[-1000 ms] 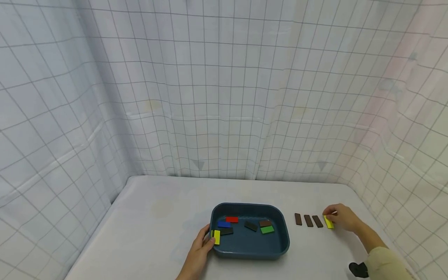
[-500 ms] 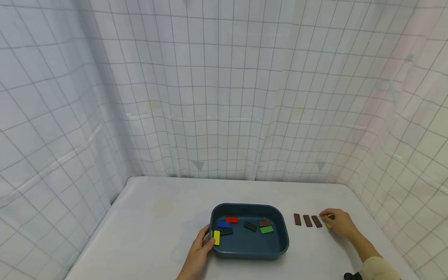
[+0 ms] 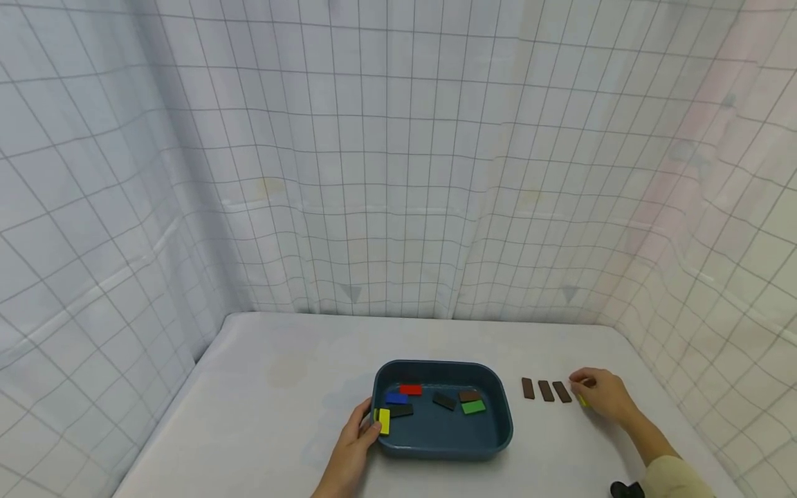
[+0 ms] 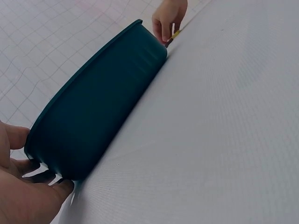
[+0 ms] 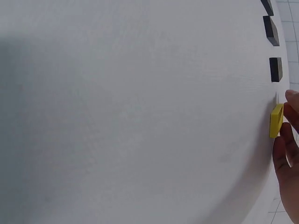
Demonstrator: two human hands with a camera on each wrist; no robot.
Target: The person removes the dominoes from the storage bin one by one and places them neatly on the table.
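Note:
A dark teal tray (image 3: 445,454) stands on the table, its left wall gripped by my left hand (image 3: 349,451), thumb over the rim beside a yellow block (image 3: 385,422). Far to the right, my right hand (image 3: 602,396) pinches another flat yellow block (image 5: 276,121), which lies at the table surface and is mostly hidden under the fingers in the head view. Just left of that hand, three dark brown blocks (image 3: 546,391) lie spaced apart in a row. In the left wrist view, fingers curl round the tray's outer end.
Inside the tray lie a red block (image 3: 411,389), a blue block (image 3: 396,398), a green block (image 3: 473,407), a brown block (image 3: 469,396) and two black blocks (image 3: 444,400). White cloth (image 3: 299,387) covers the table. Gridded white curtains (image 3: 398,173) hang behind and at both sides.
My right hand has shifted slightly left and now covers more of the yellow block at the row's right end. The left hand and tray have stayed in place.

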